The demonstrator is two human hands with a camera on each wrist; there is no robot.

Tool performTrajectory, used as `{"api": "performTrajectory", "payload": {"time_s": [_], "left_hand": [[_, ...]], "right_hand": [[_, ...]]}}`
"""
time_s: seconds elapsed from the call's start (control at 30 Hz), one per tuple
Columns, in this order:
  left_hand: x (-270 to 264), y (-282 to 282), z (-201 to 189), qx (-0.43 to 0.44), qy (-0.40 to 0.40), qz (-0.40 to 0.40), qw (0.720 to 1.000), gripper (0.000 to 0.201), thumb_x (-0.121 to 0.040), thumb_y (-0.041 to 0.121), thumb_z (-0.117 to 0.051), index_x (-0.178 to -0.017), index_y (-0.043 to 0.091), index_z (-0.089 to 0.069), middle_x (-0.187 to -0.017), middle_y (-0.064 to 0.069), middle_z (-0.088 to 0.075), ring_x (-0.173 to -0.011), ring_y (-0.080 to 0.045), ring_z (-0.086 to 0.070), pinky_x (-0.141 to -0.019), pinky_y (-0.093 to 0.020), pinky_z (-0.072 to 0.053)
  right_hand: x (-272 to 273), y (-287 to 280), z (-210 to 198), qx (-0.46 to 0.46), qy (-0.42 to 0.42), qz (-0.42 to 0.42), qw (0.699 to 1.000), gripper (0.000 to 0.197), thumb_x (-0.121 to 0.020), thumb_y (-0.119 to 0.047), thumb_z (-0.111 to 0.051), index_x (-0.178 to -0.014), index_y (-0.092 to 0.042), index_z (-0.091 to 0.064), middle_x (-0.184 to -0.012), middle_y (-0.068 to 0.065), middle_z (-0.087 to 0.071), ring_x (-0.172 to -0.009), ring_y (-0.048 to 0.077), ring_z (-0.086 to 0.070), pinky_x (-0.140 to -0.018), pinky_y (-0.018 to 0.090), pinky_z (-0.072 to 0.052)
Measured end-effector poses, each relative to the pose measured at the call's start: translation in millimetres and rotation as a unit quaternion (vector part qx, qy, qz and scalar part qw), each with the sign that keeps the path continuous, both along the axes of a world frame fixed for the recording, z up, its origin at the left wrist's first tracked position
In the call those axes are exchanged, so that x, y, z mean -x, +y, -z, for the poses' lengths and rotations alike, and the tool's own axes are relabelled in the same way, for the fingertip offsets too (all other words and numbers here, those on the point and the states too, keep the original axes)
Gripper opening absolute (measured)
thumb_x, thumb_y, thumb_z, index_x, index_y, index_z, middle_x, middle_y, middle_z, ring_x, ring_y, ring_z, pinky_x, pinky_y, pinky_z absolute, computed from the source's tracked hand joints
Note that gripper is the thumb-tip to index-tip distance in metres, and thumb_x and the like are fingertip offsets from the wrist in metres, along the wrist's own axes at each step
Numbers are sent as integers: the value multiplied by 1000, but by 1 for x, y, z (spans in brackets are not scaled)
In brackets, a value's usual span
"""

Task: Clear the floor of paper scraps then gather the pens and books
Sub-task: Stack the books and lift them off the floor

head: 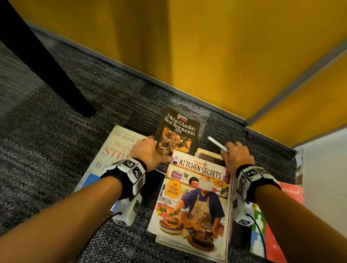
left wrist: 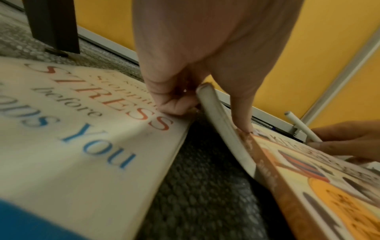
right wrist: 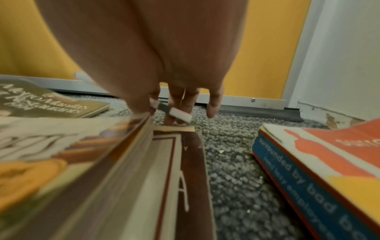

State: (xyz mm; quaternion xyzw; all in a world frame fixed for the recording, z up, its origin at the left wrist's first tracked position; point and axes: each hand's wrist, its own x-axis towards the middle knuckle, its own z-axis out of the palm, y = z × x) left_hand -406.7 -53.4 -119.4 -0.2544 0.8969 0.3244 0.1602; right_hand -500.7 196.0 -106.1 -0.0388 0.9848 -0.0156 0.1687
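**Both hands on a pile of books, a pen in the right**

Head view: on the grey carpet (head: 49, 136) the left hand (head: 147, 152) gripped "Metro Manila's Best Restaurants 1994" (head: 178, 131); the right hand (head: 237, 156), holding a white pen (head: 217, 143), rested on "Kitchen Secrets" (head: 193, 206).

Left wrist view: thumb and curled fingers (left wrist: 170, 104) pinched that book's edge beside "STRESS before … YOU" (left wrist: 82, 129).

Right wrist view: the pen lay between the fingers (right wrist: 213, 105); near the wall's corner lay a red book, "surrounded by bad…" (right wrist: 320, 162).
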Motion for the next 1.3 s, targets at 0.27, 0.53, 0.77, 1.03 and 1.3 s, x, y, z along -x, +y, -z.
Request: {"api": "performTrajectory", "payload": {"time_s": [0.27, 0.53, 0.77, 1.03, 1.3], "left_hand": [[-21, 5, -14, -93, 108, -30, 989, 35, -82, 28, -75, -106, 15, -53, -100, -4, -70, -97, -24, -64, -89, -36, -50], [-42, -17, -70, -115, 254, -137, 950, 29, -80, 19, -78, -97, 10, -56, -91, -3, -70, -86, -23, -67, -79, -35, -52], [-87, 29, -69, -270, 194, -123, 935, 38, -76, 19, -82, -101, 16, -53, -98, -5, -71, -90, -21, -69, -87, -43, -55], [-127, 62, -12, -129, 52, 28, 990, 42, -85, 42, -70, -103, 9, -52, -103, -9, -68, -98, -27, -65, -88, -39, -50], [-122, 46, -15, -149, 25, -27, 988, 36, -88, 28, -69, -111, 5, -55, -108, -10, -64, -101, -25, -62, -86, -32, -46]], "right_hand": [[-43, -8, -22, 127, 109, -73, 983, 40, -102, -39, -34, -121, -17, -61, -106, 10, -63, -97, 28, -61, -81, 36, -46], [-89, 3, -51, 518, 98, 164, 834, 3, -85, -16, -70, -83, -15, -70, -80, 5, -72, -76, 19, -67, -69, 33, -52], [-111, 16, -50, 426, 27, 294, 855, 25, -101, -30, -42, -99, -8, -54, -98, 16, -65, -92, 35, -60, -79, 38, -45], [-160, 48, 2, 133, -111, 251, 952, 70, -87, -57, -54, -126, 2, -53, -134, 22, -55, -124, 34, -53, -99, 34, -44], [-168, 56, 6, 329, -133, 335, 873, 51, -78, -56, -66, -92, -7, -72, -103, 15, -73, -97, 31, -67, -89, 37, -52]]}}
